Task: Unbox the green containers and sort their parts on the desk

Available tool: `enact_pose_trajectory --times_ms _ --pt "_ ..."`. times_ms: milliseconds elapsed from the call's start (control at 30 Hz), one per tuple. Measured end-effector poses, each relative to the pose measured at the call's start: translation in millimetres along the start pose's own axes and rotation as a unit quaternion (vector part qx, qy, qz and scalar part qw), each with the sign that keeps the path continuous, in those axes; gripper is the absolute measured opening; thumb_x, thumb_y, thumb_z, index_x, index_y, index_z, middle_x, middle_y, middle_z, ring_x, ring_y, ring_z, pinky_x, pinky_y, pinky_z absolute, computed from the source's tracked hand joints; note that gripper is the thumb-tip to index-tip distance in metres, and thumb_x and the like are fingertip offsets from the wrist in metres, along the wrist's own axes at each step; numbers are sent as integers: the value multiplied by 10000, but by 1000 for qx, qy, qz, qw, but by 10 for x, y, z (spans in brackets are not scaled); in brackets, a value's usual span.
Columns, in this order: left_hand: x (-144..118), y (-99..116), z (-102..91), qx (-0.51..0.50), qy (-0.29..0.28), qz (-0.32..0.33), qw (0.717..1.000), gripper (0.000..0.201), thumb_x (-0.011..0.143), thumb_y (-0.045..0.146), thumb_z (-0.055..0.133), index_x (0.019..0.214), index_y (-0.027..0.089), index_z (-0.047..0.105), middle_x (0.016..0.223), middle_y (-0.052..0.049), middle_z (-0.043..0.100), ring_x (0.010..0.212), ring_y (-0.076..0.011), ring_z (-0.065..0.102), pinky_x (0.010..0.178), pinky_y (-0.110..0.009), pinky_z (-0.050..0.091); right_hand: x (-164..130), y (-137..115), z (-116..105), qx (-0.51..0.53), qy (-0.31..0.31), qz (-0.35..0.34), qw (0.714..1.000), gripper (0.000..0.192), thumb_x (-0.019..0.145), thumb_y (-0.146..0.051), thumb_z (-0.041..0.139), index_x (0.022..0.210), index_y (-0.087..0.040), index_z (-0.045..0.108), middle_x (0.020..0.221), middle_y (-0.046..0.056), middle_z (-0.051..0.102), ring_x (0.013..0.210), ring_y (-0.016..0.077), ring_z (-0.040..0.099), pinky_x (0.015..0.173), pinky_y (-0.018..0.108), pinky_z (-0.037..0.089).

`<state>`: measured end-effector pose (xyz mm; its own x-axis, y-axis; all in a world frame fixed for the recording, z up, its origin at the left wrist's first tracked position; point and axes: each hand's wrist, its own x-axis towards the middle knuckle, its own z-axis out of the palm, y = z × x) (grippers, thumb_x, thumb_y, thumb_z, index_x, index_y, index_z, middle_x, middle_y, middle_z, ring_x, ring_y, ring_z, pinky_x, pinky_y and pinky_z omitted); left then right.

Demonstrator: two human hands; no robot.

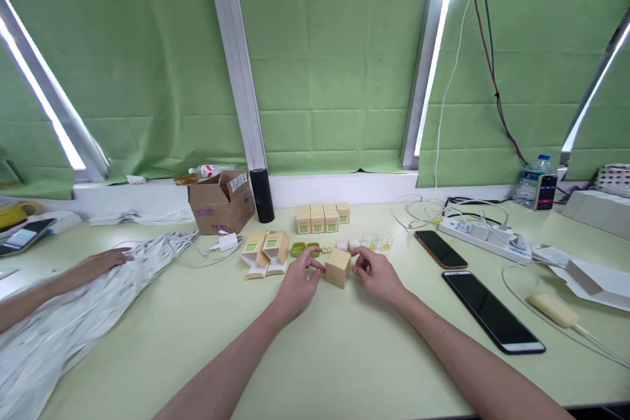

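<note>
A small closed kraft-paper box [337, 269] stands on the table between my hands. My left hand [298, 283] is at its left side, thumb and fingers apart and curved, the fingertips close to the box. At the box's right side is my right hand [378, 275], index finger stretched toward the upper edge and the other fingers bent. Whether any fingertip touches the box I cannot tell. Just behind lie an open green case [305, 249], small yellow pieces [327, 250] and clear bags with small parts [377, 241]. Two opened kraft boxes [266, 252] with green labels lie to the left.
Several closed kraft boxes [317, 218] stand at the back beside a black cylinder [262, 195] and a cardboard carton [219, 207]. Phones [492, 312] and a power strip [485, 239] lie right. Another person's hand [105, 266] rests on white strips [113, 302] at left.
</note>
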<state>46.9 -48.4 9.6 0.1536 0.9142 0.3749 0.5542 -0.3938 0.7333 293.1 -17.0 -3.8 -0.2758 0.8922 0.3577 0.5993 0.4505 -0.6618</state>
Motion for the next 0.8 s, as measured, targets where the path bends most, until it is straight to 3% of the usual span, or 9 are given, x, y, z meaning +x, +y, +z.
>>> enact_pose_trajectory --times_ms 233,367,467,633,800 --pt "-3 -29 17 -6 -2 4 1000 424 896 167 554 1314 230 528 1042 -72 761 1173 -287 687 1051 -500 485 -70 -122 13 40 -30 -31 998 538 841 -272 670 1339 -302 469 883 -27 661 760 198 638 683 322 461" --pt "-34 41 15 -47 -48 23 998 431 911 166 554 1333 240 517 933 -31 773 1089 -255 720 1062 -464 484 -94 -163 32 35 -29 -15 999 662 812 -310 758 1392 -304 441 1097 31 673 800 198 660 727 355 505" --pt "-42 67 17 -35 -37 31 998 400 922 167 549 1315 240 525 925 -35 765 1133 -264 705 1075 -467 471 -90 -129 45 48 -27 -11 998 670 818 -268 740 1410 -300 427 1257 65 632 846 193 668 760 367 532" --pt "-47 41 11 48 25 32 998 394 900 181 589 1287 241 548 1159 -91 692 1349 -298 550 1135 -509 412 -71 -52 78 87 -39 -27 995 720 809 -187 696 1450 -315 395 1431 86 559 961 210 662 803 377 550" --pt "-91 78 65 70 -12 -2 997 641 826 284 747 1411 231 489 1354 -146 580 1363 -334 503 1142 -528 404 -54 -39 100 116 -59 -35 991 660 826 -134 636 1435 -293 436 1413 92 600 1004 229 655 814 391 553"
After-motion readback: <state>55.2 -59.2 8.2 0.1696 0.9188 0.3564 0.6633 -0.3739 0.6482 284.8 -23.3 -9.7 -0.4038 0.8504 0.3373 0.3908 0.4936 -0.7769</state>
